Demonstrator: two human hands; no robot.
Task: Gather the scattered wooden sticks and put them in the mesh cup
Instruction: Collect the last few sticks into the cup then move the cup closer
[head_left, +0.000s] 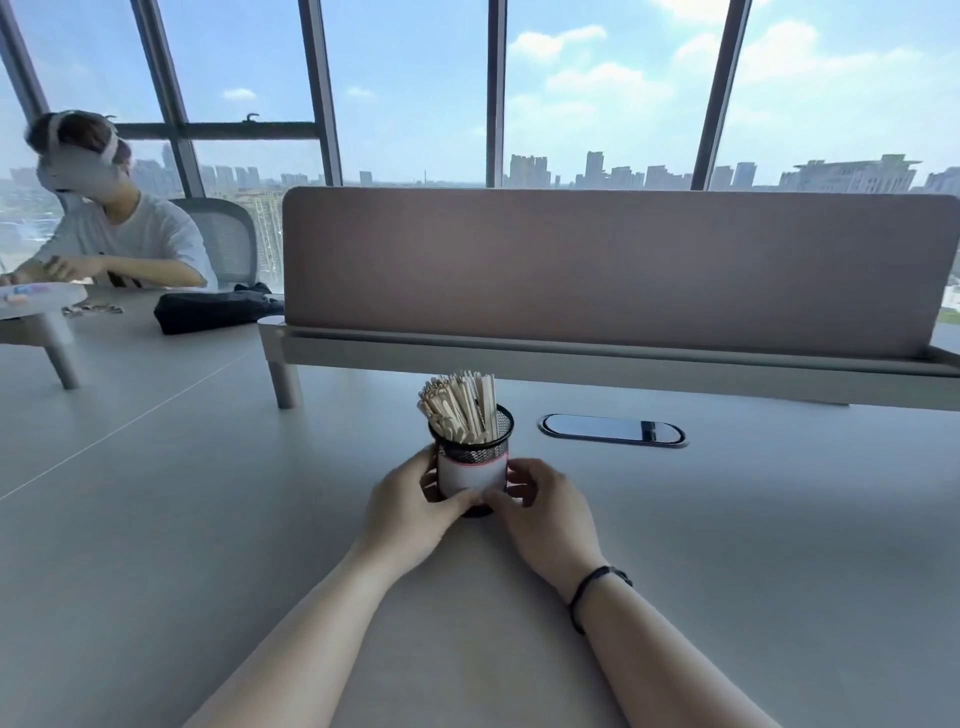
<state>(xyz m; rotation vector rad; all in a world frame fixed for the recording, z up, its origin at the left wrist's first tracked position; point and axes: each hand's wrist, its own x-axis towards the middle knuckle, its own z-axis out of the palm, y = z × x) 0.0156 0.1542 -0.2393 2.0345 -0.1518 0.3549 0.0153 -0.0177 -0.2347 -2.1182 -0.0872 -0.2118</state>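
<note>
Black wire mesh forms the mesh cup (471, 457), a small round holder with a white label band around its lower wall, standing upright on the pale grey worktop (208, 519). From the head camera, both forearms reach forward and converge on it. The left hand (402, 512) wraps the cup's left side, fingers (430, 480) curled around the wall and thumb laid across the front near the base. The right hand (545, 512) mirrors it on the right side, fingers curled against the wall and thumb meeting the left thumb low on the front; a dark cord bracelet (597, 584) circles that wrist. Both hands are grasping the cup.

Wooden sticks (460, 405), thin, flat and pale, stand bundled inside the cup, leaning to its left and rising well above the rim.

Smooth matte worktop spreads to either side of the hands. Just beyond the cup to the right sits an oval cable hatch (613, 430), flush with the surface. Farther back a fabric-covered divider panel (613, 265) on a raised rail closes off the far edge. At far left, another person (111, 228) sits at a neighbouring desk, with a dark pouch (213, 310) lying nearby.
</note>
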